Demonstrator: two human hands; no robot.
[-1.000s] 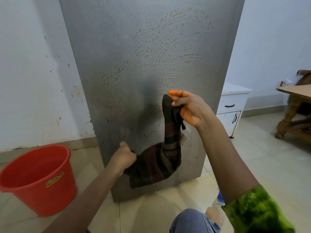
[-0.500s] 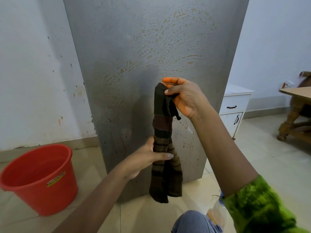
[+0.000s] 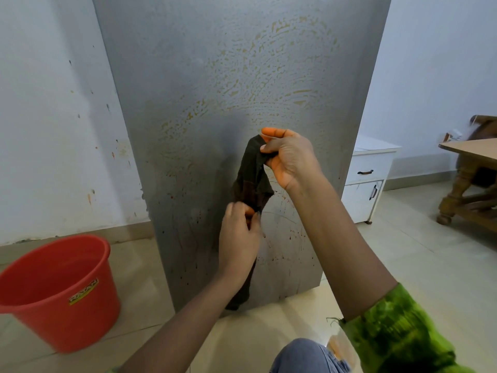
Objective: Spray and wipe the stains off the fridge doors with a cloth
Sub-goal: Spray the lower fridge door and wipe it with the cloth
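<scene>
Home kitchen — fridge [image 3: 236,76], tiled floor [image 3: 403,251], cabinet [image 3: 368,181]

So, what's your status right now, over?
Right hand pinches cloth top, left hand grips lower. Cloth hangs before fridge door, streaked and spotted. Nothing blocking.

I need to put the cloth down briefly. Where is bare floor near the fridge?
Bare tiles lie between the red bucket and the fridge, and to the right between the fridge, white cabinet and wooden table. Straight ahead is crowded: left hand and right hand both grip the cloth.
</scene>
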